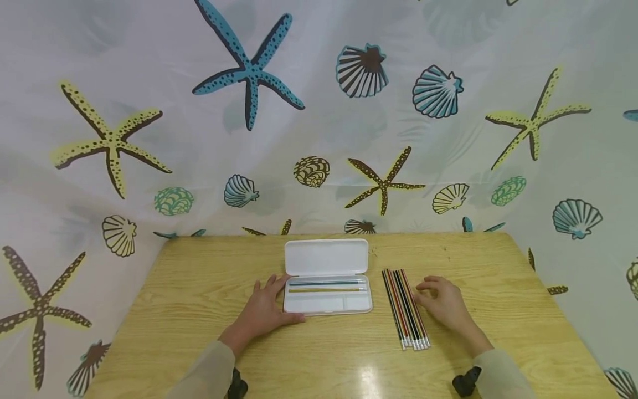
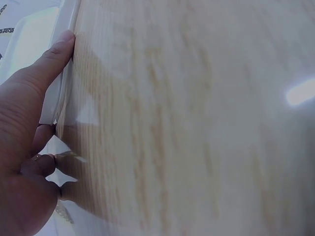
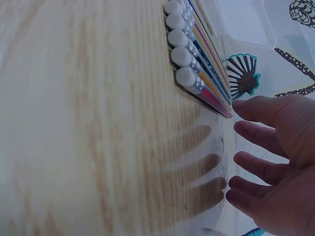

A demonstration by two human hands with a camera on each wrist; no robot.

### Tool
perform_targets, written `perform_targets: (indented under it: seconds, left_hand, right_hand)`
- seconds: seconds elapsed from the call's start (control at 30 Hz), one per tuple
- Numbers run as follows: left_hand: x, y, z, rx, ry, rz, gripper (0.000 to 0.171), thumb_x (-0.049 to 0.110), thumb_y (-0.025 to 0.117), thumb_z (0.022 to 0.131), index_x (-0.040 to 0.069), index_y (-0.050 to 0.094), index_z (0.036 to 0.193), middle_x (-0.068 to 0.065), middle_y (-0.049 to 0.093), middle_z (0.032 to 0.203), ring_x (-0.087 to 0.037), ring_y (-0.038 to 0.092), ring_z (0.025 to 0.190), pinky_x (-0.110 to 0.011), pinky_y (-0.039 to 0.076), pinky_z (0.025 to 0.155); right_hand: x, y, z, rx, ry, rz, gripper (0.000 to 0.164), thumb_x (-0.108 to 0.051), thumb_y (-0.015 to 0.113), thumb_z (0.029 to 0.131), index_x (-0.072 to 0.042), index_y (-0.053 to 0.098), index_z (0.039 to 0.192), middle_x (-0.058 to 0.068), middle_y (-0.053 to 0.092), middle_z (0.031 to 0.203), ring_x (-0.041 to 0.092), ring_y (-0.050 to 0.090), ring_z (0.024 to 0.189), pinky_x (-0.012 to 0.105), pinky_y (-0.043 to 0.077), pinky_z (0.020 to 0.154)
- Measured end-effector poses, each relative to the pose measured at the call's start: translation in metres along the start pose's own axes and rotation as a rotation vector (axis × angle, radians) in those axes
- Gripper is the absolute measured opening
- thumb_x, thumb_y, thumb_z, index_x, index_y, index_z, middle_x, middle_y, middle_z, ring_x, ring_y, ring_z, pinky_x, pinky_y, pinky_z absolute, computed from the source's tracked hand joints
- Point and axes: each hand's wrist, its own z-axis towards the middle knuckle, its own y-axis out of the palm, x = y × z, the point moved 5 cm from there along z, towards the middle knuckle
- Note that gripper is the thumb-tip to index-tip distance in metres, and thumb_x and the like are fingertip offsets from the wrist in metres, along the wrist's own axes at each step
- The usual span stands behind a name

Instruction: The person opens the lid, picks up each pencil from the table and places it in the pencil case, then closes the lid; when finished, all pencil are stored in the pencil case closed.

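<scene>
A white pencil case (image 1: 326, 303) lies on the table with its lid (image 1: 326, 257) flipped back. Inside its rear compartment are a teal pencil (image 1: 324, 283) and a yellow pencil (image 1: 324, 290). My left hand (image 1: 264, 311) holds the case at its left end, thumb along the front edge and fingers around the side and back corner. To the right of the case, several pencils (image 1: 406, 307) lie side by side, white erasers (image 3: 186, 77) toward me. Just right of that row is my right hand (image 1: 443, 302), its fingers loosely spread and holding nothing.
The wooden table (image 1: 209, 277) is bordered at the back and sides by a white cloth (image 1: 319, 127) printed with starfish and shells. Dark wrist devices (image 1: 466, 382) sit at both sleeves.
</scene>
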Motion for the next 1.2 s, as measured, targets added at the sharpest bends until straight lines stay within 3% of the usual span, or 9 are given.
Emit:
perform_targets:
  seconds: [0.33,0.83,1.03,1.2]
  left_hand:
    - [0.002,0.0,0.001,-0.007,-0.008,-0.007,0.114,0.063,0.09,0.075,0.013,0.039,0.164,-0.022,0.045,0.164,-0.049,0.031,0.157,-0.073,0.011,0.128]
    - [-0.001,0.001,0.001,-0.005,-0.003,0.001,0.112,0.066,0.088,0.075,0.015,0.04,0.163,-0.018,0.045,0.164,-0.047,0.03,0.157,-0.073,0.012,0.127]
    - [-0.001,0.001,-0.001,0.002,0.007,-0.016,0.111,0.065,0.088,0.075,0.015,0.042,0.162,-0.018,0.046,0.164,-0.048,0.031,0.157,-0.075,0.011,0.127]
    - [-0.002,0.001,0.0,-0.001,-0.001,-0.012,0.11,0.066,0.088,0.075,0.018,0.042,0.163,-0.017,0.046,0.164,-0.047,0.03,0.158,-0.073,0.01,0.127]
  right_hand:
    - [0.002,0.001,0.0,-0.017,0.025,-0.012,0.016,-0.013,0.076,0.096,0.0,0.08,0.102,0.036,0.062,0.137,0.058,0.059,0.126,0.069,0.052,0.102]
    - [0.004,0.007,0.001,0.003,0.033,-0.024,0.014,-0.008,0.075,0.09,0.003,0.08,0.098,0.036,0.064,0.135,0.059,0.056,0.13,0.072,0.046,0.108]
    - [0.008,0.006,-0.001,0.071,0.07,-0.018,0.014,-0.007,0.077,0.092,0.007,0.081,0.094,0.034,0.068,0.129,0.057,0.059,0.127,0.07,0.046,0.11]
    - [0.011,0.002,0.001,0.154,0.102,-0.022,0.015,-0.005,0.076,0.092,0.009,0.081,0.096,0.031,0.073,0.122,0.052,0.067,0.119,0.064,0.053,0.104]
